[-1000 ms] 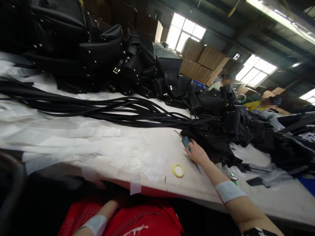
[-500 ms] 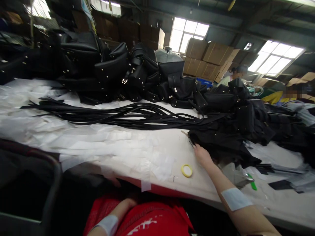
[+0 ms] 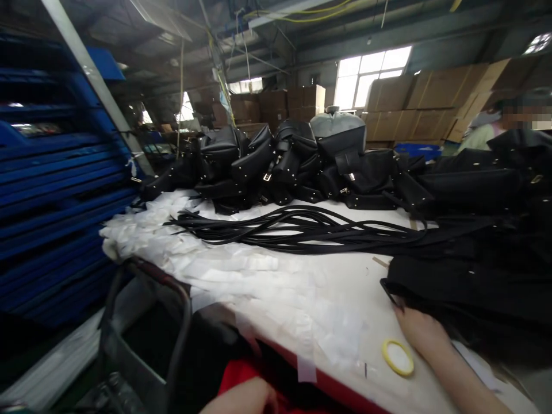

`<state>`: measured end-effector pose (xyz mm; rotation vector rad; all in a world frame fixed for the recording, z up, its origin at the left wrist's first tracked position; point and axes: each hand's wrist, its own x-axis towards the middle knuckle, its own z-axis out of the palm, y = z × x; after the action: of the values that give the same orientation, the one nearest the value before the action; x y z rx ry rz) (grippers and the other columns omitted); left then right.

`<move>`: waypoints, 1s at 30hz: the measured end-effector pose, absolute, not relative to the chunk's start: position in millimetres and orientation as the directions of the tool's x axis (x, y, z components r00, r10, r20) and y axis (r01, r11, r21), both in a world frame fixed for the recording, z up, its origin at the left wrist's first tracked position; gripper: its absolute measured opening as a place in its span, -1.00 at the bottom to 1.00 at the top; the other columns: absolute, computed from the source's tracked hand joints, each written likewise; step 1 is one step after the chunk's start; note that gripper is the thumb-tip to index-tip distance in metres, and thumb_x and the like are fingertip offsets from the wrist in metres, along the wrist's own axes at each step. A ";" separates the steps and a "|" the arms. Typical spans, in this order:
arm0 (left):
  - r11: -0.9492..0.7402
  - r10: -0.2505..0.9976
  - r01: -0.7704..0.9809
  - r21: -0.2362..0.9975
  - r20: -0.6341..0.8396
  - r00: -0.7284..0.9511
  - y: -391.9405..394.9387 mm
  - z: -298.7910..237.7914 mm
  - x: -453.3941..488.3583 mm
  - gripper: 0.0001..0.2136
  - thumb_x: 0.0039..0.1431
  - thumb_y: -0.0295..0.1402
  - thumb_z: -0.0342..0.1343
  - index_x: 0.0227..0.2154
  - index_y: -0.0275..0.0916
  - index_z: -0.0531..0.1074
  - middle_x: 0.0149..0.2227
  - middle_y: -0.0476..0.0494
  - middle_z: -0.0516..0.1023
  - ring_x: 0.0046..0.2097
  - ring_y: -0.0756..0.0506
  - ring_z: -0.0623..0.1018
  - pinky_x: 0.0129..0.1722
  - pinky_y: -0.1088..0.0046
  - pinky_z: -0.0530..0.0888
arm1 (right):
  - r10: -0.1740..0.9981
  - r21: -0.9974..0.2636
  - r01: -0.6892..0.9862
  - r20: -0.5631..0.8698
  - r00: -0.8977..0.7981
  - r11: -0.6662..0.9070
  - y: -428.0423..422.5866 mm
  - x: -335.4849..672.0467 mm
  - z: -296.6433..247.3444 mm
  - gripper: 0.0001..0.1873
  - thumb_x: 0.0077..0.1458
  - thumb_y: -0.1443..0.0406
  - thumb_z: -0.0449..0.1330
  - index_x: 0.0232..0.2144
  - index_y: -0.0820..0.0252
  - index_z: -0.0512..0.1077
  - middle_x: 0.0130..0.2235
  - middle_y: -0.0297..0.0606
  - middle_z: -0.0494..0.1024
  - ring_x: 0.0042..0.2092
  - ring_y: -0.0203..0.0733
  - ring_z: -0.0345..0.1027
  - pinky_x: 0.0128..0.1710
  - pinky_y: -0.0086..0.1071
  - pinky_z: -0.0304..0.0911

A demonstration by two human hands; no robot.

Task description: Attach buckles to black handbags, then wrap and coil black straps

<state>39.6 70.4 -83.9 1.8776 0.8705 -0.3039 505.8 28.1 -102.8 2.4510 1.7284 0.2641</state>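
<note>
My right hand (image 3: 416, 325) is at the near left corner of a dark pile of flat black material (image 3: 448, 282) on the table. Its fingers look closed on a thin, dark edge of that material, though blur hides the exact grip. A yellow tape roll (image 3: 383, 356) lies on the white tabletop just left of my right forearm. Low in the view, my left hand (image 3: 252, 395) is by my red clothing (image 3: 235, 374), below the table edge; its fingers are hidden. Long black straps (image 3: 276, 230) stretch across the table beyond both hands.
Black bags (image 3: 297, 155) with metal fittings are heaped along the back. White sheets (image 3: 241, 282) cover the table's left part. A dark metal-framed chair (image 3: 181, 322) stands at the front left, beside blue racks (image 3: 52, 195). Cardboard boxes (image 3: 397, 121) and a person (image 3: 483, 135) are farther back.
The view has swung left, bringing the blue racks and more of the chair into sight. My right hand stays at the black material's corner; my left hand sits lower in the picture.
</note>
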 end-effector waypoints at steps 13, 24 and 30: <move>-0.447 0.888 0.804 0.392 0.089 0.451 342.4 4.4 142.1 -0.82 0.18 -0.34 0.08 -0.29 -0.22 0.58 -0.22 -0.19 0.61 -0.13 -0.18 0.55 -0.04 0.35 0.43 | 0.867 -0.257 0.963 0.459 0.193 -0.079 -49.7 459.8 -62.5 -0.59 0.26 0.05 0.00 -0.10 0.20 0.45 0.05 -0.05 0.49 0.02 0.03 0.42 0.02 -0.09 0.34; -0.617 0.763 0.710 0.339 0.035 0.646 342.8 3.7 180.3 -0.86 0.09 -0.32 0.16 -0.38 -0.20 0.61 -0.34 -0.10 0.61 -0.27 -0.12 0.56 -0.19 0.43 0.44 | 0.890 -0.480 0.871 0.436 0.135 0.103 -61.1 418.9 -51.7 -0.82 0.26 0.22 0.12 -0.15 0.09 0.48 -0.07 -0.23 0.57 -0.03 -0.17 0.46 0.00 -0.31 0.36; -0.502 0.849 0.786 0.361 0.032 0.528 294.3 9.7 84.3 -0.84 0.12 -0.29 0.13 -0.36 -0.19 0.60 -0.26 -0.09 0.62 -0.21 -0.11 0.55 -0.14 0.45 0.42 | 0.929 -0.583 0.789 0.368 0.042 0.195 -40.3 392.8 -50.0 -0.81 0.24 0.22 0.12 -0.20 0.06 0.52 -0.16 -0.23 0.62 -0.11 -0.11 0.50 -0.07 -0.25 0.42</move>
<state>84.3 294.3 9.7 2.4679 1.3621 0.2949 392.8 -40.3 -50.0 2.6006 2.8427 -0.4060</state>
